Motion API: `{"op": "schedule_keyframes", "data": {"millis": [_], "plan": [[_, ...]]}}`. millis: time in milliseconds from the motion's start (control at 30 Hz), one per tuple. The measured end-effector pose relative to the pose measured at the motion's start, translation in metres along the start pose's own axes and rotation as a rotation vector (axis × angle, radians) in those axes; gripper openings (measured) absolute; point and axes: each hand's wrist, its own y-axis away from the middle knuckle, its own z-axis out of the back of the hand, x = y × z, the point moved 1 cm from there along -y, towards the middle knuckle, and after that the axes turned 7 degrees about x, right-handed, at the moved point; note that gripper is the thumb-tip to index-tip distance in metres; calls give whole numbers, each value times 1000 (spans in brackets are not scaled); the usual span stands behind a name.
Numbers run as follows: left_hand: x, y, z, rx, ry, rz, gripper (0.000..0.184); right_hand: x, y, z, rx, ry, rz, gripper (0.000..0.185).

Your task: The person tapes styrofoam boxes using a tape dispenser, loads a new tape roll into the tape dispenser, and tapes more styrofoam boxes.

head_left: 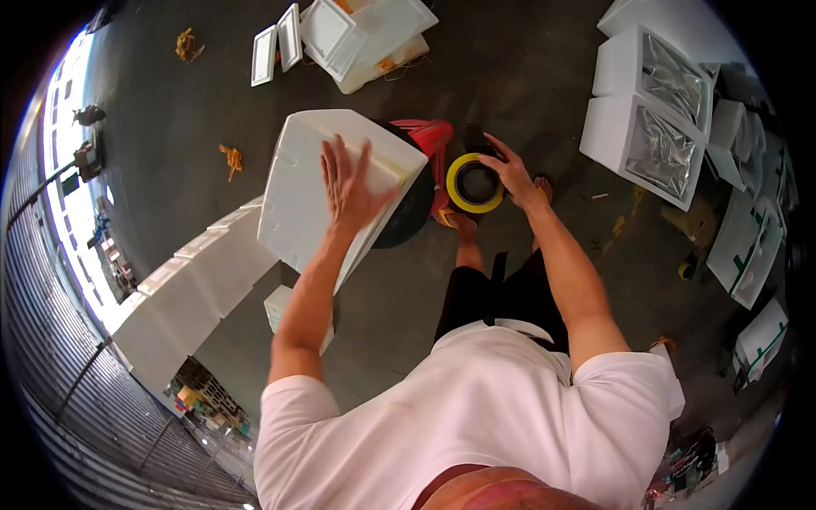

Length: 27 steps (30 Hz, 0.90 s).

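A white foam box (293, 191) rests at a tilt in front of me, with a yellowish strip along one edge. My left hand (350, 189) is spread flat over the box, slightly blurred, its fingers apart; whether it presses on the surface I cannot tell. In my right hand (512, 172) is a large roll of yellow tape (451, 189), held at its rim beside the box. Partly hidden under the box are a dark round object (410, 219) and a red plastic stool or chair (436, 140).
Foam lids (327, 30) lie on the floor ahead. Foam boxes with silvery lining (667, 153) stand at the right. A row of white boxes (191, 276) runs along the left. Crumpled tape (232, 161) lies on the dark floor (187, 110).
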Motion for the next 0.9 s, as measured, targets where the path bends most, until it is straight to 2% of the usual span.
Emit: {"op": "schedule_keyframes", "data": {"millis": [33,100,133,200,267,300,333,400,467,533,600,633,700,733,800,833,867,900], "plan": [[-9,7,8,82,58,-57,99,-6,-15,8,45,74,24,50],[-6,5,4,99,36,-88,100,-8,-43,17,190,197,51,50],[-6,6,2,100,16,-107,101,-5,-59,18,260,279,-22,51],[-8,5,-2,103,-3,-87,100,0,-95,13,415,379,-28,48],[-4,5,-5,78,14,-108,98,-1,-134,6,504,591,58,48],[-3,3,-5,87,6,-103,98,3,-148,-2,619,593,-1,52],[-1,0,-5,60,0,-90,96,3,-163,-8,628,584,-4,52],[2,-4,-6,47,-15,-63,93,-4,-183,-21,879,969,-68,55],[10,-15,-9,-61,15,94,88,4,-181,-21,805,973,-98,58],[31,-24,-16,-91,11,178,88,-10,-165,-13,766,767,-4,60],[60,-35,-21,-226,24,480,92,-35,-128,-4,785,419,-60,61],[75,-42,-24,-230,23,488,92,-52,-104,4,752,521,-20,60],[107,-43,-27,-266,48,952,96,-85,-58,14,758,690,48,59],[110,-41,-20,-264,49,959,96,-91,-42,14,798,759,77,58],[118,-40,-5,-294,122,1351,97,-83,-41,16,737,750,50,58],[124,-36,-1,-289,171,1448,99,-79,-42,17,671,741,30,57],[124,-33,-2,-368,198,1533,102,-72,-54,15,676,587,-85,58],[134,-21,-13,-519,208,1407,103,-64,-69,13,697,618,-43,58]]}}
